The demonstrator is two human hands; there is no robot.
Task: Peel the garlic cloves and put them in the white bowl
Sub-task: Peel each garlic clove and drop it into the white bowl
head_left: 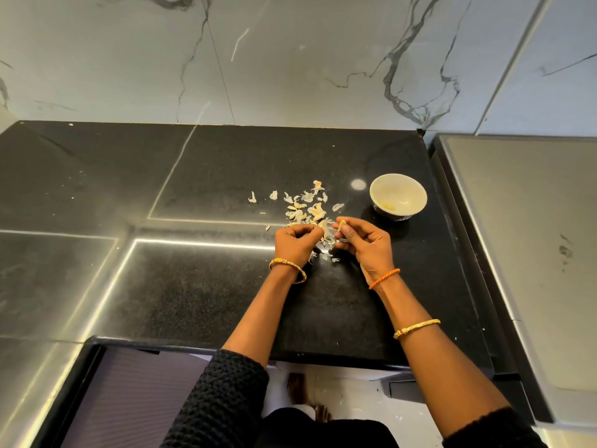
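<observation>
My right hand [365, 242] pinches a small pale garlic clove [341, 225] between thumb and fingertips, just above the black counter. Close to its left, my left hand [296, 242] has its fingers curled, with a bit of papery skin [323, 225] at its fingertips. Between and behind the hands lies a scatter of garlic cloves and loose skins [307, 210]. The white bowl [398, 196] stands to the right behind my right hand, and pale peeled garlic [387, 206] lies inside it at the lower left.
The black stone counter [226, 286] ends at a marble wall behind. A grey metal surface [523, 237] adjoins it on the right. The counter's front edge runs under my forearms, with an open drawer below at the left.
</observation>
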